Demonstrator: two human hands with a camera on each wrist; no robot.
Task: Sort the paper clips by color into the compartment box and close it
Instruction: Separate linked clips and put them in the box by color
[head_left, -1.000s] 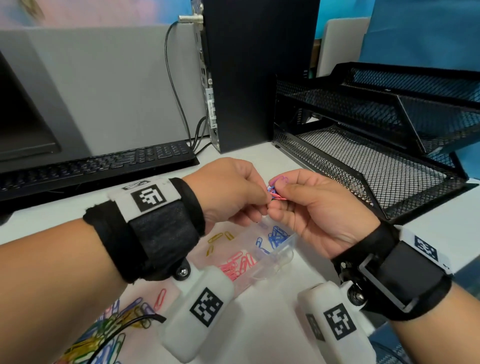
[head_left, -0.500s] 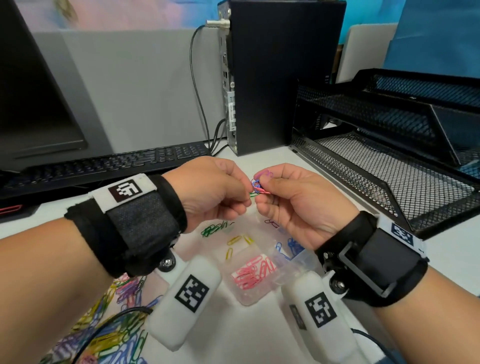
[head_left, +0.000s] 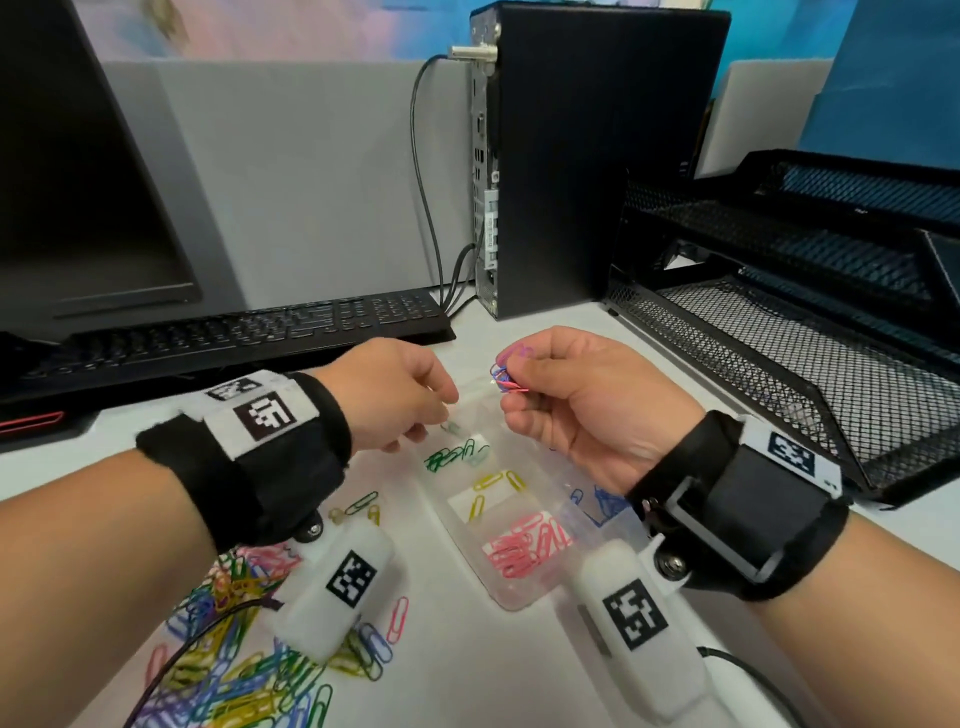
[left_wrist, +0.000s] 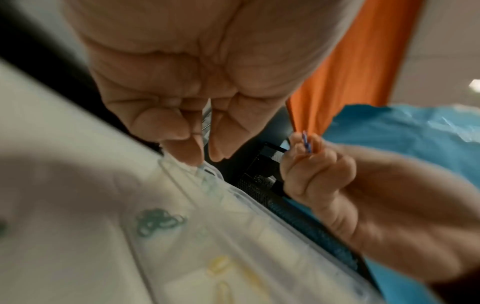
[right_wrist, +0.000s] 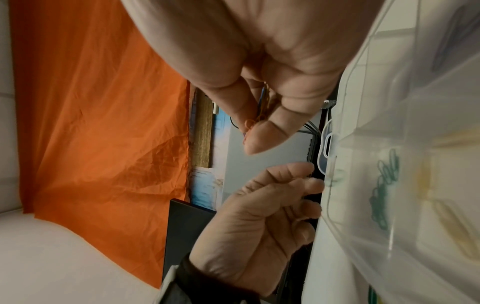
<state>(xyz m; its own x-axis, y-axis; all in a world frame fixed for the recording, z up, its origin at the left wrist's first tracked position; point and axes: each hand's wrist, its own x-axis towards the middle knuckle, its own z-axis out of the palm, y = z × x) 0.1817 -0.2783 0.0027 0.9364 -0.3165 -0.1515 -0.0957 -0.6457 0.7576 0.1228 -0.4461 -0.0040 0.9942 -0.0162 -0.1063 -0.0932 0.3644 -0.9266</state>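
A clear compartment box (head_left: 498, 603) lies open on the white desk, with green clips (head_left: 451, 458), yellow clips (head_left: 493, 483), pink clips (head_left: 524, 551) and blue clips (head_left: 597, 501) in separate compartments. My right hand (head_left: 511, 384) hovers above the box's far end and pinches a small bunch of pink, blue and red clips (head_left: 506, 370) between thumb and fingers (right_wrist: 259, 135). My left hand (head_left: 441, 415) hangs over the green compartment with loosely curled fingers (left_wrist: 182, 148). A blurred green clip (head_left: 453, 428) sits just below its fingertips, apart from them. A loose mixed pile of clips (head_left: 234, 665) lies at the near left.
A black keyboard (head_left: 249, 332) and monitor (head_left: 78, 208) stand behind at the left. At the back centre is a computer tower (head_left: 587, 156), with cables beside it. A black mesh tray (head_left: 779, 338) fills the right. A few stray clips (head_left: 363, 501) lie beside the box.
My left hand has drawn away from the right hand's bunch and dropped toward the green compartment, where a green clip now shows below its fingers. The right hand still holds the bunch.
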